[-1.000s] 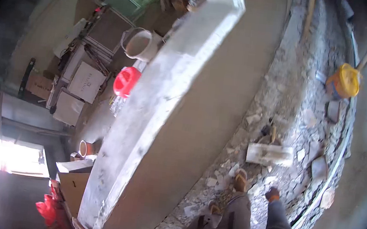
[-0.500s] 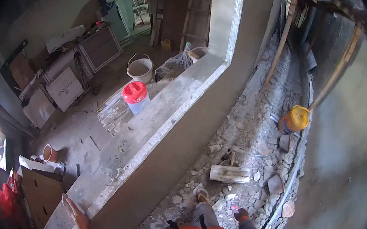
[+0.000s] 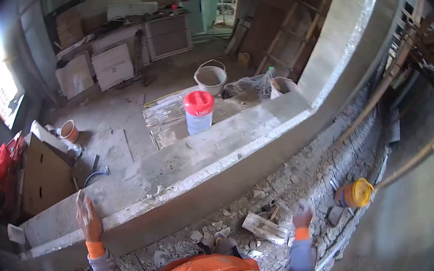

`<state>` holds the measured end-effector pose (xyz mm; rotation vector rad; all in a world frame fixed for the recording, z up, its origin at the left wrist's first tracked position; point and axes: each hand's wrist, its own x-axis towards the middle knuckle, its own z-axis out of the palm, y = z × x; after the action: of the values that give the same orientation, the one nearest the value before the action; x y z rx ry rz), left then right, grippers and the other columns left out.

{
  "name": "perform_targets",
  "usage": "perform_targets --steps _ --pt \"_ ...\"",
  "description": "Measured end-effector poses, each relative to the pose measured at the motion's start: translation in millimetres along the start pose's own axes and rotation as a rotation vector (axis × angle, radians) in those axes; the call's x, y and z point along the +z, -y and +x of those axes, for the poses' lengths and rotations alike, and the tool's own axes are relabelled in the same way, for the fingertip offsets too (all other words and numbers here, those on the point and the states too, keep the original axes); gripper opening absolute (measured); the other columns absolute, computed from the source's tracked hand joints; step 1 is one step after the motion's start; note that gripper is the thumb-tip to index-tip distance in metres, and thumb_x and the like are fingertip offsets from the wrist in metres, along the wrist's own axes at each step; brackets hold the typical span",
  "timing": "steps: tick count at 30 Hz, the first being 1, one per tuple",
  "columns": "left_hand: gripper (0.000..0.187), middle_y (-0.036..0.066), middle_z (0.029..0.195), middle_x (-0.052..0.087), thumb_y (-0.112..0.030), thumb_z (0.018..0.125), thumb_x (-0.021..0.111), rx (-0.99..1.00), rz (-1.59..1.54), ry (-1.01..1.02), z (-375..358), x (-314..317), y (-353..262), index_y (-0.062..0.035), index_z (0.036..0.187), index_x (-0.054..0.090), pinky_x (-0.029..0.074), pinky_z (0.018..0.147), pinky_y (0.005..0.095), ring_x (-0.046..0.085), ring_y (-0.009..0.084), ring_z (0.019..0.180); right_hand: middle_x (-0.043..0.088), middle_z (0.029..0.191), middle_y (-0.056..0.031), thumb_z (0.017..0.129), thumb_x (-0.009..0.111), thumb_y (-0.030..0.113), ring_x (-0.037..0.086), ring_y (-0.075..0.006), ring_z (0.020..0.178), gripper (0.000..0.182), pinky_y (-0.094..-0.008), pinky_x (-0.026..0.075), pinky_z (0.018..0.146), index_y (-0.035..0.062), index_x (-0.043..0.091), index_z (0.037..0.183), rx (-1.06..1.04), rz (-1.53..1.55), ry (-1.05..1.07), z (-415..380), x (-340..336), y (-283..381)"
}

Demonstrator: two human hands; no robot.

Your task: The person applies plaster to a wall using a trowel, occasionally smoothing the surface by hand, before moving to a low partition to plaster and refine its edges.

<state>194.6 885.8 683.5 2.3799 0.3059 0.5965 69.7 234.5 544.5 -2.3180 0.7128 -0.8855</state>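
Note:
My left hand (image 3: pixel 88 218) is at the near end of the grey plastered ledge (image 3: pixel 168 165), fingers stretched out along its edge, with nothing held. My right hand (image 3: pixel 302 215) is out in front over the rubble, smeared by motion, so its fingers cannot be made out. Close to it, on the rubble strip (image 3: pixel 289 181), lies a pale, flat board with a short handle, like a plasterer's float (image 3: pixel 265 228). Beyond the right hand stands a yellow-rimmed bucket (image 3: pixel 355 193).
Behind the ledge are a red-lidded container (image 3: pixel 198 113), a pale bucket with a handle (image 3: pixel 210 78) and a small orange bucket (image 3: pixel 69 131). A cardboard box (image 3: pixel 47 178) stands at left. Bamboo poles (image 3: pixel 420 150) lean along the right wall.
The view has swung, showing more of the ledge's near end. My right hand has risen from low beside my body and reached forward. My left hand stays at the ledge.

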Motion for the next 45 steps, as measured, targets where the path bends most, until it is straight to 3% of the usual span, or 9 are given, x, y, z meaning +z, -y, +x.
perform_targets --steps 8,10,15,21,24,28,40,44,45 --pt "0.054 0.013 0.136 0.045 -0.045 0.097 0.030 -0.034 0.355 0.017 0 7 22 -0.0089 0.135 0.040 0.020 0.107 0.0489 0.040 0.0305 0.127 0.059 0.109 -0.0099 0.079 0.066 0.033 0.052 -0.0296 0.106 0.040 -0.0417 0.040 0.091 0.0095 0.058 0.111 -0.808 -0.035 0.102 223 30 196" --pt "0.054 0.012 0.136 0.045 -0.046 0.097 0.030 -0.142 0.307 0.047 -3 3 -8 -0.0089 0.135 0.040 0.018 0.108 0.0491 0.039 0.0304 0.128 0.056 0.116 -0.0086 0.081 0.061 0.041 0.049 -0.0280 0.112 0.045 -0.0428 0.036 0.096 0.0116 0.057 0.115 -0.797 -0.045 0.221 245 58 199" --pt "0.035 0.018 0.131 0.048 -0.025 0.099 0.037 0.367 0.737 0.015 4 8 40 -0.0034 0.125 0.046 0.047 0.086 0.0441 0.054 0.0365 0.110 0.057 0.119 -0.0101 0.083 0.058 0.046 0.051 -0.0282 0.113 0.047 -0.0439 0.036 0.098 0.0121 0.058 0.116 -0.722 -0.074 0.341 253 109 181" --pt "0.035 0.018 0.133 0.045 -0.026 0.099 0.037 0.079 0.476 0.029 4 10 19 -0.0048 0.125 0.046 0.047 0.087 0.0420 0.052 0.0379 0.111 0.057 0.122 -0.0135 0.087 0.046 0.053 0.052 -0.0288 0.115 0.054 -0.0456 0.035 0.098 0.0113 0.057 0.119 -0.522 -0.152 0.513 257 108 188" --pt "0.043 0.018 0.134 0.045 -0.036 0.098 0.036 0.371 0.674 -0.011 14 11 54 -0.0078 0.130 0.043 0.043 0.092 0.0417 0.051 0.0385 0.114 0.058 0.121 -0.0154 0.088 0.042 0.055 0.054 -0.0301 0.113 0.057 -0.0463 0.034 0.098 0.0113 0.056 0.120 -0.436 -0.168 0.606 266 103 194" --pt "0.057 0.019 0.133 0.046 -0.050 0.094 0.037 -0.093 0.326 0.036 6 10 10 -0.0098 0.135 0.040 0.037 0.098 0.0419 0.049 0.0387 0.117 0.058 0.121 -0.0154 0.088 0.037 0.058 0.053 -0.0316 0.114 0.064 -0.0469 0.031 0.102 0.0069 0.054 0.123 -0.418 -0.225 0.751 283 97 206" --pt "0.061 0.021 0.133 0.046 -0.049 0.094 0.036 -0.053 0.290 0.040 4 11 8 -0.0036 0.135 0.039 0.034 0.101 0.0396 0.044 0.0362 0.123 0.063 0.113 -0.0129 0.073 0.071 0.040 0.059 -0.0279 0.107 0.046 -0.0373 0.047 0.091 0.0079 0.067 0.106 -0.424 -0.505 0.862 313 123 230" --pt "0.034 0.019 0.135 0.042 -0.017 0.097 0.039 0.479 0.690 0.043 13 12 69 -0.0064 0.130 0.040 0.043 0.094 0.0399 0.049 0.0373 0.115 0.063 0.113 -0.0153 0.072 0.071 0.037 0.060 -0.0296 0.105 0.044 -0.0383 0.048 0.090 0.0057 0.068 0.103 -0.562 -0.652 0.915 315 135 235" --pt "0.040 0.020 0.130 0.047 -0.026 0.096 0.039 0.362 0.588 0.053 8 12 64 -0.0083 0.132 0.040 0.042 0.094 0.0409 0.050 0.0370 0.114 0.062 0.113 -0.0157 0.072 0.072 0.037 0.060 -0.0303 0.105 0.044 -0.0389 0.048 0.090 0.0050 0.067 0.102 -0.547 -0.655 0.919 313 131 239"
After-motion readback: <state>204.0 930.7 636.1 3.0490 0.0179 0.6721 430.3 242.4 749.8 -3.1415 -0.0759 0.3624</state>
